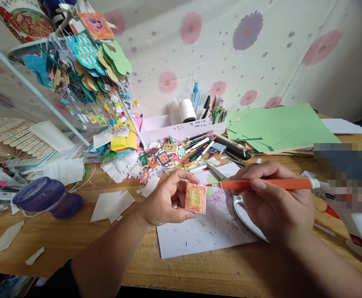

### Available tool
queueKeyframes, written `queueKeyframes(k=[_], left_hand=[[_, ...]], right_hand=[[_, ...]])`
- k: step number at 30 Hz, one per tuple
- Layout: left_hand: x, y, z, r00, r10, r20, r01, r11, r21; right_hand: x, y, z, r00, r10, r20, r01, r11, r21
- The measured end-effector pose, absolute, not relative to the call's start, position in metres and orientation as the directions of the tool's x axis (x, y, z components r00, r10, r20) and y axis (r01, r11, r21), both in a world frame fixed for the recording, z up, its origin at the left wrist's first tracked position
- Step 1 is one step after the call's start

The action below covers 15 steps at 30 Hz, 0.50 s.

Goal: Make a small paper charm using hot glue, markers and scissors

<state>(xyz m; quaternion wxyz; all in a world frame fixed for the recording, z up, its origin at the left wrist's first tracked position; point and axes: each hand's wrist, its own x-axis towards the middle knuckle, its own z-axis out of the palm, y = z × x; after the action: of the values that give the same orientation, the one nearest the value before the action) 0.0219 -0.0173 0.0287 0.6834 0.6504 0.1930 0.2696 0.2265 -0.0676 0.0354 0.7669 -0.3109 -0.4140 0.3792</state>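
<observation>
My left hand (168, 198) pinches a small square paper piece (195, 198) by its top and bottom edges. The piece is coloured orange around a yellow inner square. In my right hand (274, 198) lies an orange felt-tip pen (280, 183), its tip at the upper right edge of the square. Below both hands a white sheet (187, 242) carries purple and dark colour marks. Partly hidden behind my right hand, a pair of scissors (239, 207) rests on the sheet.
Coloured pens (199, 145) and small drawn cutouts (164, 157) are heaped behind the hands. Green paper sheets (286, 126) lie at back right. A purple container (44, 196) stands left, near paper scraps (112, 205). Paper ornaments (87, 54) hang from a rack. A white glue gun-like tool sits right.
</observation>
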Motion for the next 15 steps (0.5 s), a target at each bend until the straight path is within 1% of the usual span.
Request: queueKeyframes(k=[4,9,15], left_hand=[[0.0221,-0.0171,0.029,0.782,0.614,0.109,-0.163,0.033,0.986],[0.0228,-0.0168,0.0289,0.781,0.612,0.126,-0.222,0.083,0.972],[0.0232,-0.0162,0.0292,0.786,0.603,0.138,-0.251,0.107,0.962]], right_hand=[[0.2258,-0.0683,0.0356,0.321,0.847,0.425,-0.36,0.523,-0.773],[0.2243,-0.0685,0.0382,0.346,0.84,0.418,-0.357,0.53,-0.769],[0.2231,-0.0678,0.037,0.318,0.849,0.421,-0.381,0.521,-0.763]])
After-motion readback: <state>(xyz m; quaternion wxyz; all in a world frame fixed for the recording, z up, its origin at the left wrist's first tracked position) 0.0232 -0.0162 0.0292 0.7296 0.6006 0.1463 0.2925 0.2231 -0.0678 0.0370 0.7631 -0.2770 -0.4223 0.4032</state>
